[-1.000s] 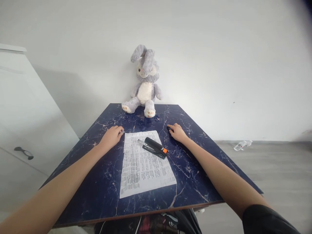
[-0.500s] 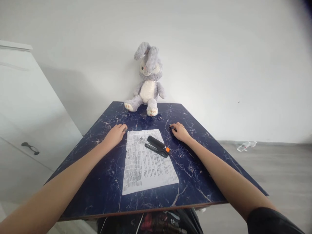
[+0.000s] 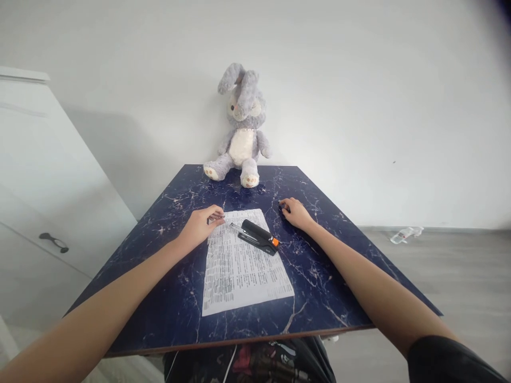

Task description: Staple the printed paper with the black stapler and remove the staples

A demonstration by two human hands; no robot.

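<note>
My left hand (image 3: pixel 204 225) hovers at the upper left corner of a printed sheet of paper (image 3: pixel 243 276), its thumb and fingers apart with nothing between them. To the right of its fingertips lies a black stapler (image 3: pixel 259 234) with an orange end piece, slanting across the upper part of the sheet. The stapler's upper part is swung open, and a metal strip shows. My right hand (image 3: pixel 296 213) rests on the table to the right of the paper, fingers loosely bent and holding nothing that I can see.
A grey plush rabbit (image 3: pixel 241 143) sits at the back of the dark blue marbled table (image 3: pixel 171 298), against the wall. On the left stands a white cabinet (image 3: pixel 43 175) with a dark handle. A clear plastic item (image 3: pixel 405 234) lies on the floor at right.
My left hand has moved right, from beside the paper to over its upper left corner, and its fingers have spread. My right hand stays almost where it was.
</note>
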